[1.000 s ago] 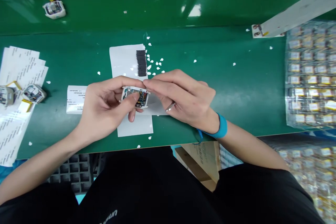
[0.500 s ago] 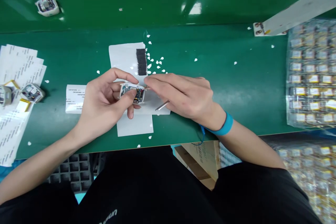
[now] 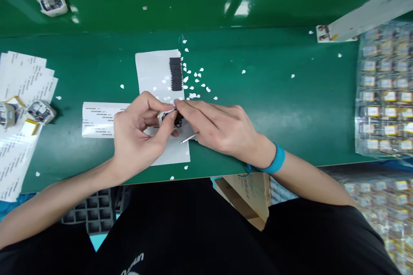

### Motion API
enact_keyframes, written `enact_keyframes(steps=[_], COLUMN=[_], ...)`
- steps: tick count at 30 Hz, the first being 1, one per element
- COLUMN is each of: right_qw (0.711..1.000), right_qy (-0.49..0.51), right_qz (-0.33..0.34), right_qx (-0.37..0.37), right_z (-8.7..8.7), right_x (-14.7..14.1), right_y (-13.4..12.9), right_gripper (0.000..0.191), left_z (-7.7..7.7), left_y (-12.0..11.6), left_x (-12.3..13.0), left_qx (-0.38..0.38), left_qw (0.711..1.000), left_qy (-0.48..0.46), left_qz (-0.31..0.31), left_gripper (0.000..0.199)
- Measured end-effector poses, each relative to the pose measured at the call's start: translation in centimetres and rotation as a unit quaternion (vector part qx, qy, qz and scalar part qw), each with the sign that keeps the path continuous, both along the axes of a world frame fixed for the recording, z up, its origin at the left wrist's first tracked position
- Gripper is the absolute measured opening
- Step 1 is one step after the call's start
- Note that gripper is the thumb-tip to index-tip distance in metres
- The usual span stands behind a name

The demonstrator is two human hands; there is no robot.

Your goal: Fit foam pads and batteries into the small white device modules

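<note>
My left hand [image 3: 138,137] grips a small white device housing [image 3: 164,114] with an exposed circuit board and dark wires, its thumb lying over the board. The fingertips of my right hand [image 3: 222,126] meet the housing's right edge, beside the left thumb. From under the right palm juts a thin metal tool [image 3: 189,138]; its working end is hidden. Below both hands lie white paper sheets [image 3: 151,66] with a row of black strips [image 3: 176,74] on one. Small white round stickers [image 3: 196,75] are scattered beside it.
At left, two opened housings [image 3: 41,111] with yellow-edged batteries rest on printed sheets [image 3: 24,73]. Another housing [image 3: 53,4] sits at the back left. A clear tray of parts [image 3: 371,81] stands at right, near a metal bracket [image 3: 337,33]. A blue wristband [image 3: 278,159] circles my right wrist.
The housing has moved slightly right and tilted in my left hand, with more of it covered. My right fingertips have closed in against its edge, and the metal tool has shifted left and down.
</note>
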State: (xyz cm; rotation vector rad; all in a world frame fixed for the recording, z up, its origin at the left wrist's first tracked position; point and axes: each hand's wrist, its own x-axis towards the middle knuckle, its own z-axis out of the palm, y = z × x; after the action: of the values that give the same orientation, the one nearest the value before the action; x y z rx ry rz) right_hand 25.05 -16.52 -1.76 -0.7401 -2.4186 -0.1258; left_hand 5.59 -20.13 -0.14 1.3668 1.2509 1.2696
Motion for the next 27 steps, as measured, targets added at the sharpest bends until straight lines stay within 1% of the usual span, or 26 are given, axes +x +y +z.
enact_keyframes(steps=[1, 3, 5, 6, 7, 9, 11, 13, 14, 16, 18, 20, 21, 22, 24, 27], right_qw=[0.999, 0.986, 0.952, 0.934, 0.919, 0.898, 0.877, 0.85, 0.841, 0.84, 0.842, 0.833, 0.828, 0.825, 0.82, 0.82], right_qy=[0.026, 0.083, 0.146, 0.174, 0.196, 0.222, 0.235, 0.248, 0.253, 0.256, 0.275, 0.313, 0.328, 0.337, 0.331, 0.288], right_qz=[0.008, 0.027, 0.03, 0.024, 0.018, 0.012, 0.021, 0.038, 0.044, 0.057, 0.077, 0.09, 0.083, 0.069, 0.036, 0.03], right_qx=[-0.031, -0.145, -0.268, -0.312, -0.343, -0.38, -0.419, -0.463, -0.477, -0.475, -0.457, -0.447, -0.447, -0.45, -0.465, -0.494], right_z=[0.2, 0.9, 1.5, 1.8, 1.9, 1.9, 1.6, 1.4, 1.3, 1.4, 1.7, 2.0, 2.2, 2.3, 2.4, 2.2], right_x=[-0.1, -0.2, -0.3, -0.4, -0.4, -0.6, -0.7, -0.7, -0.7, -0.6, -0.4, -0.3, -0.3, -0.2, -0.2, -0.3], right_y=[0.0, 0.0, 0.1, 0.2, 0.2, 0.2, 0.3, 0.4, 0.5, 0.7, 0.9, 1.1, 1.1, 1.2, 1.4, 1.7], right_gripper=[0.03, 0.023, 0.02, 0.019, 0.02, 0.024, 0.028, 0.031, 0.031, 0.031, 0.037, 0.048, 0.054, 0.058, 0.062, 0.059], left_z=[0.0, 0.3, 0.6, 0.8, 1.0, 1.1, 1.2, 1.5, 1.7, 2.4, 3.1, 3.5, 3.5, 3.3, 2.6, 1.2], left_y=[0.0, -0.1, -0.1, -0.1, 0.0, 0.1, 0.3, 0.4, 0.4, 0.2, -0.3, -0.9, -1.2, -1.5, -1.8, -2.0], left_x=[0.0, -0.1, -0.3, -0.4, -0.5, -0.8, -1.1, -1.5, -1.8, -2.6, -3.6, -4.7, -5.2, -5.7, -6.4, -6.8], left_qx=[0.004, 0.004, 0.015, 0.023, 0.024, 0.004, -0.024, -0.018, -0.008, 0.002, 0.007, 0.02, 0.027, 0.029, 0.022, 0.014], left_qw=[1.0, 1.0, 0.998, 0.998, 0.997, 0.996, 0.993, 0.99, 0.989, 0.987, 0.986, 0.983, 0.98, 0.977, 0.967, 0.945], left_qy=[-0.004, -0.017, -0.014, -0.004, 0.008, 0.025, 0.042, 0.063, 0.073, 0.09, 0.123, 0.169, 0.188, 0.204, 0.238, 0.303], left_qz=[0.0, -0.021, -0.053, -0.064, -0.073, -0.09, -0.109, -0.125, -0.13, -0.132, -0.109, -0.072, -0.061, -0.061, -0.085, -0.12], left_gripper=[0.021, 0.02, 0.016, 0.015, 0.015, 0.017, 0.019, 0.02, 0.02, 0.021, 0.02, 0.019, 0.019, 0.019, 0.017, 0.007])
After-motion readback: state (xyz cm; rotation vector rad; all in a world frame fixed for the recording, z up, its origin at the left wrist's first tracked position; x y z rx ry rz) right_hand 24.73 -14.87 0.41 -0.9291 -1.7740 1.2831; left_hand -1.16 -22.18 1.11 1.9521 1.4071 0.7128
